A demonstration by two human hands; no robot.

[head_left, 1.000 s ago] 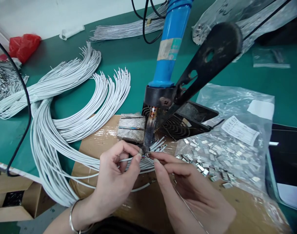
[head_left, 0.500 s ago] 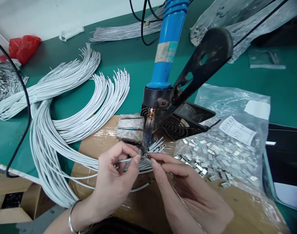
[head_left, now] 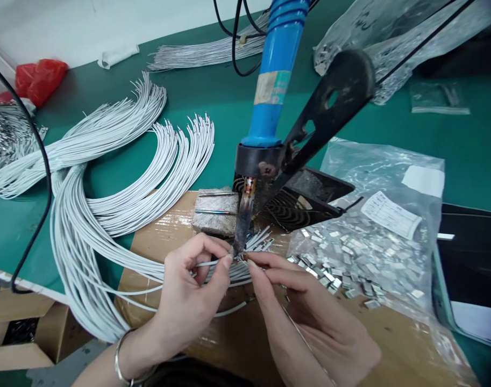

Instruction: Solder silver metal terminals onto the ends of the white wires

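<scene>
A blue-handled soldering iron (head_left: 275,80) stands fixed in a black bracket (head_left: 326,115), its tip pointing down over a cardboard sheet (head_left: 233,328). My left hand (head_left: 189,301) pinches the end of a white wire (head_left: 207,264) and holds it against the iron's tip. My right hand (head_left: 310,317) is closed in a pinch on a thin solder wire (head_left: 299,332), whose end meets the same tip. Both fingertips sit almost touching just under the iron. More white wire ends (head_left: 259,240) lie fanned out behind the tip.
Big curved bundles of white wires (head_left: 120,177) cover the green table on the left. A clear bag of small metal tabs (head_left: 362,247) lies at the right. A grey cleaning block (head_left: 216,212) and black fan (head_left: 305,201) sit behind the iron. A red bag (head_left: 39,75) is far left.
The view has drifted slightly. My right fingertips have edged a little left toward the iron's tip. My left hand keeps its pinch on the wire.
</scene>
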